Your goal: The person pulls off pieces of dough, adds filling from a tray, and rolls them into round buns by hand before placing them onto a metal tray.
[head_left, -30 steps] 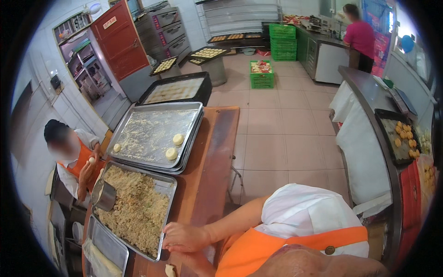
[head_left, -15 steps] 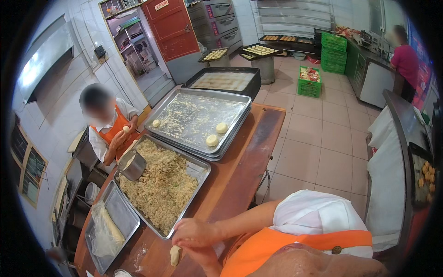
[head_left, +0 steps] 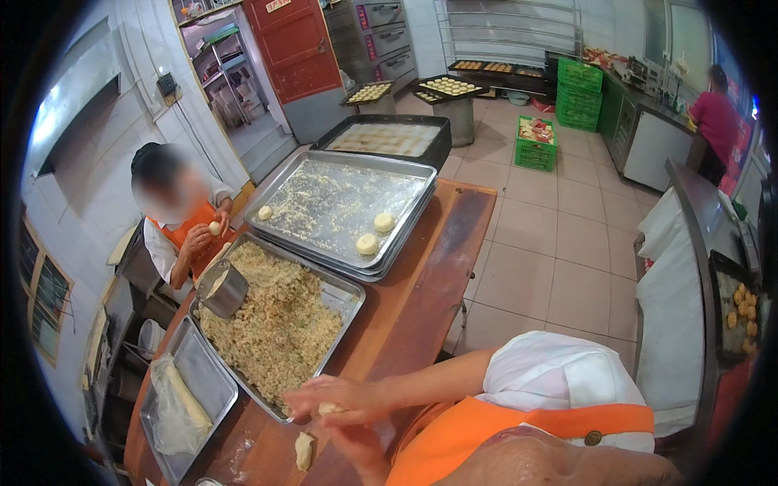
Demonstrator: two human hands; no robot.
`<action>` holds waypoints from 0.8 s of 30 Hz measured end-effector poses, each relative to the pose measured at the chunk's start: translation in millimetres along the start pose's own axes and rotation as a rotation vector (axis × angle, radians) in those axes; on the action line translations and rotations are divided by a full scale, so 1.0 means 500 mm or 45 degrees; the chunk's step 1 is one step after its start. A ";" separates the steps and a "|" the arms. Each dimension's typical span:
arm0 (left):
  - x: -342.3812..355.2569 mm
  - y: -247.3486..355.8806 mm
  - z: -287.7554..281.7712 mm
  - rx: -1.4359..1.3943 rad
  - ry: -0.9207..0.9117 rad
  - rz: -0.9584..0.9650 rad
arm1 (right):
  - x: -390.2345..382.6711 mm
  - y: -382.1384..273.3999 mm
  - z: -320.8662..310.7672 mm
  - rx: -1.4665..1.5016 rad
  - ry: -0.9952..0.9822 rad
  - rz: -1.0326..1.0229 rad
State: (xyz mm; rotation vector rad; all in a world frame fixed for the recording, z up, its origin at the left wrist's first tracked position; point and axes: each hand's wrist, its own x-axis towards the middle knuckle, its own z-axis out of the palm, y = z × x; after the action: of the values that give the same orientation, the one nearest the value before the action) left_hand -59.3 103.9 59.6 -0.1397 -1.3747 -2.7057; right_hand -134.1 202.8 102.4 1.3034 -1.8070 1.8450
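My right hand and my left hand meet over the wooden table, at the near corner of a metal tray of crumbly filling. Both press on a small pale dough piece held between them. A second dough piece lies on the table just below my hands. My right arm reaches in from a white sleeve above an orange apron.
A metal cup sits in the filling. Beyond it, stacked trays carry three dough rounds. A small tray with a plastic bag stands at the left. A co-worker across the table holds a dough ball. Green crates stand on the tiled floor.
The view has swung down and left, bringing the co-worker and the trays closer to centre. My hands stay together at the tray's corner, working the dough piece.
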 end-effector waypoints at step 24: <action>0.013 0.022 -0.021 -0.001 -0.023 -0.050 | -0.024 0.092 -0.015 0.093 -0.382 0.149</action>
State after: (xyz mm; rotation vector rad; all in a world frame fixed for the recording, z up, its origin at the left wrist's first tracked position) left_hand -64.8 88.9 63.1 -0.1387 -1.3959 -2.7431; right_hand -163.2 204.9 64.0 1.6073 -2.0185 1.8732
